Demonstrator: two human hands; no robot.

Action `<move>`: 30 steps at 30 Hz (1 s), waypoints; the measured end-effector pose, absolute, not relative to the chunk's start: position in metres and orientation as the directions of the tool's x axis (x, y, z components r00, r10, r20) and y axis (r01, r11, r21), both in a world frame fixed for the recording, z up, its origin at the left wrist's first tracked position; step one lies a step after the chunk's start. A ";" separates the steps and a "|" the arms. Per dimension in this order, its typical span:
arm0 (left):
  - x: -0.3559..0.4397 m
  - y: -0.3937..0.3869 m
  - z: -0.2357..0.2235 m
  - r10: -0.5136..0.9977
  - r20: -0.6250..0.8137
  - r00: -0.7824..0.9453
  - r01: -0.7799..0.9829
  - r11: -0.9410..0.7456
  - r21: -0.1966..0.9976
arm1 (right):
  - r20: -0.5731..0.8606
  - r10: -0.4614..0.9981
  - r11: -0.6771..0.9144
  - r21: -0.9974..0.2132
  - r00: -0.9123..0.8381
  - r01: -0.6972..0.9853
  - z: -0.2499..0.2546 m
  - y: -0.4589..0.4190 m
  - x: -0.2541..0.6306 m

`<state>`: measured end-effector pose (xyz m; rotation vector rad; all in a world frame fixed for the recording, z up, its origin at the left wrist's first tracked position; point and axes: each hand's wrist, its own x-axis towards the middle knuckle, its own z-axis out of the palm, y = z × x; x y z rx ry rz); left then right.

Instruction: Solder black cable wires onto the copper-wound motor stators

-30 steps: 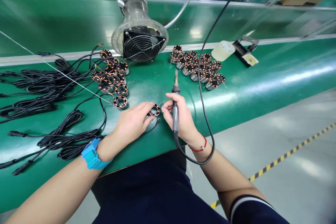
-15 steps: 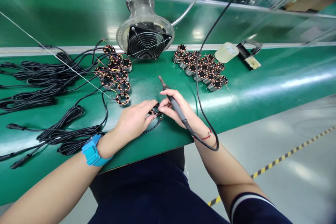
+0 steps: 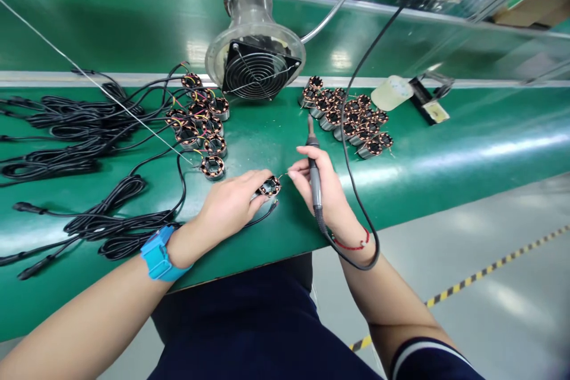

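Green bench mat (image 3: pixel 276 148): is stretching across in front of the person, keeping all the parts within easy reach.

Left hand (image 3: pixel 229 199): is gripping a copper-wound stator (image 3: pixel 269 187), fingers pressed together and curling over its rim, seemingly to hold it steady.

Right hand (image 3: pixel 318 187): is wrapping thumb and fingers around a soldering iron (image 3: pixel 315 181) like a pen, with the fingertips reaching towards the stator but not touching it.

Iron tip: is pointing up, apparently keeping the hot end away from the fingers.

Thin black cable (image 3: pixel 262 219): is trailing from the stator along the mat just beneath the left hand.

Stators: are sitting in 2 groups, 1 on each side of the extractor fan (image 3: pixel 257 74), seemingly so fumes draw away from the work.

Coiled black cables (image 3: pixel 75 130): are lying at the far left, beside the nearer group of stators (image 3: pixel 200 124).

Blue wrist strap (image 3: pixel 157 253): is circling the left wrist, likely for static protection.
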<state>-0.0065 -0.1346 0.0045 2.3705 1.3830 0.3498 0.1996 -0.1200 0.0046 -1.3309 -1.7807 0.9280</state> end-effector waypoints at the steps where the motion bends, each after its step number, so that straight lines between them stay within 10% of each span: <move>1: -0.007 -0.135 0.004 0.873 0.029 0.487 0.780 -0.449 0.435 | 0.108 0.973 0.193 -0.861 -0.202 0.470 0.002 -0.119 0.202; 16: -0.008 -0.134 0.002 0.876 0.021 0.482 0.786 -0.443 0.431 | 0.050 0.931 0.088 -0.992 -0.361 0.090 0.000 -0.104 0.186; 30: -0.011 -0.134 0.012 0.893 -0.085 0.442 0.736 -0.306 0.604 | 0.160 0.923 0.246 -0.945 -0.349 0.215 0.001 -0.106 0.187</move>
